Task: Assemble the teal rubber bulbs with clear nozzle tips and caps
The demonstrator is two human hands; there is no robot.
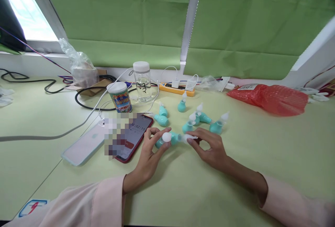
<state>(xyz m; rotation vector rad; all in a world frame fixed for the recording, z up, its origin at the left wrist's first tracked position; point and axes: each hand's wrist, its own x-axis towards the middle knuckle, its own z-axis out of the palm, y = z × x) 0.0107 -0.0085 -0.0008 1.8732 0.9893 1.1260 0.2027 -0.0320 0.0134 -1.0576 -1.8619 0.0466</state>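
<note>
The thumb and fingers of my left hand (150, 152) close around a small teal bulb syringe with a rounded white tip (166, 137) facing me. Right beside it lies a second teal bulb (174, 138), whose clear nozzle (190, 137) points right. My right hand (211, 148) pinches that nozzle between thumb and fingertips. Whether the left fingers also touch the second bulb is hard to make out. Just beyond my hands, several bulb syringes with clear tips stand upright, such as this teal one (216, 126). Two more teal bulbs (161, 120) lie on their sides behind my left hand.
On the left lie a phone with a lit timer (136, 132) and a pale-cased phone (85, 143). Behind them are a printed can (120, 99), a water jar (142, 83) and a white cable (65, 133). A yellow power strip (167, 89) and red plastic bag (272, 99) sit farther back.
</note>
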